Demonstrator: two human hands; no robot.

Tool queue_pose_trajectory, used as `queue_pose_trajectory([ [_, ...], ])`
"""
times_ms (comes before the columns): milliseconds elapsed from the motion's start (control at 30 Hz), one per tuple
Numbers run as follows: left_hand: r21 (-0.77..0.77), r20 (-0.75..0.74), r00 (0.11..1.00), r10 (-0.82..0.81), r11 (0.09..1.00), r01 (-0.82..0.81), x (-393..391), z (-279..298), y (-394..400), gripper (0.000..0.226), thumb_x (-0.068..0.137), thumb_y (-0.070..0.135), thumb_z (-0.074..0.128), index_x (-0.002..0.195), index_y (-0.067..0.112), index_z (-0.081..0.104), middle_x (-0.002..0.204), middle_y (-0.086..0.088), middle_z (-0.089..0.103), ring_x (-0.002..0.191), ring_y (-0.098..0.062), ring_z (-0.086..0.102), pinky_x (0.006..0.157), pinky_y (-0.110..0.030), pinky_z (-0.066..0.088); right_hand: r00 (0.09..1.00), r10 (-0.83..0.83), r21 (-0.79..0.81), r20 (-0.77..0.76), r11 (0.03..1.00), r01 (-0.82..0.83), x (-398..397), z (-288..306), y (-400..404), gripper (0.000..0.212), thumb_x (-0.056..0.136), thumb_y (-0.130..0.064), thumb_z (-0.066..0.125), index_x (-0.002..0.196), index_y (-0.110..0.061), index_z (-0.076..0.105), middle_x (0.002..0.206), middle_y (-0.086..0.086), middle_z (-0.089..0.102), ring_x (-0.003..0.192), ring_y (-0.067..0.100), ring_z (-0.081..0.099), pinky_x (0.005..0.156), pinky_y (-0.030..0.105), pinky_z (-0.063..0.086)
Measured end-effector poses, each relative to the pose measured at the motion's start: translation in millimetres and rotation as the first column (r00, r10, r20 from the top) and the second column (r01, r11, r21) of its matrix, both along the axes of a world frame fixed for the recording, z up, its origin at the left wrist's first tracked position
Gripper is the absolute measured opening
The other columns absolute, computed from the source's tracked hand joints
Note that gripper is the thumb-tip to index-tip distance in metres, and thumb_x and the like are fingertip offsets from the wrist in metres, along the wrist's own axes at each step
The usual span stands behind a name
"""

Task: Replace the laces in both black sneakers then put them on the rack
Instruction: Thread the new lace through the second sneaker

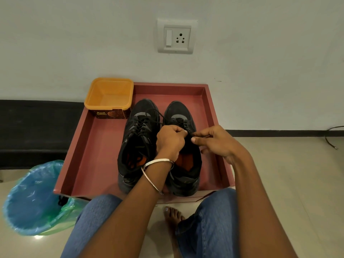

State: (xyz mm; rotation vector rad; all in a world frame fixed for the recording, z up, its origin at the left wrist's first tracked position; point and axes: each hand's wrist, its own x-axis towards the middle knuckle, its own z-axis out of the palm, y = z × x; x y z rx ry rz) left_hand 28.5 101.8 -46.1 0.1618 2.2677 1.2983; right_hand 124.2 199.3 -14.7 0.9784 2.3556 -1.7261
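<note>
Two black sneakers (139, 146) stand side by side, toes toward the wall, black laces (147, 121) threaded through the eyelets.

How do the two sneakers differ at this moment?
The left sneaker is untouched, with its lace crossed up the eyelets; the right sneaker has both hands at its upper eyelets, the left hand and right hand each pinching lace. A loose lace strand trails across the left sneaker's toe toward the hands. Both are black with orange insoles, side by side in the tray.
</note>
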Motion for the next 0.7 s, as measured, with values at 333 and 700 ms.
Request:
queue_pose_trajectory([
  [333, -0.021, -0.072, 0.997, -0.034, 0.999, 0.033, -2, -1, -5, 0.009, 0.084, 0.032, 0.072, 0.077, 0.030, 0.067, 0.095, 0.003, 0.069, 0.088, -0.019, 0.064, 0.076, -0.034, 0.054, 0.971, -0.198, 0.109, -0.134, 0.971, 0.213, -17, -19, -1, 0.015, 0.093, -0.015, 0.062, 0.093, -0.003, 0.071, 0.077, 0.010, 0.069, 0.066, 0.015, 0.062, 0.062, 0.030, 0.052],
  [700, -0.062, -0.352, 0.905, -0.240, 0.970, 0.233, 3, 4, -23, 0.028, 0.080, 0.041, 0.071, 0.104, 0.029, 0.069, 0.095, 0.006, 0.063, 0.096, -0.019, 0.059, 0.083, -0.042, 0.051, 0.892, -0.421, 0.159, -0.167, 0.881, 0.446, -30, -30, -7, 0.026, 0.096, -0.017, 0.054, 0.075, -0.004, 0.063, 0.074, 0.011, 0.068, 0.076, 0.030, 0.069, 0.074, 0.045, 0.058],
])
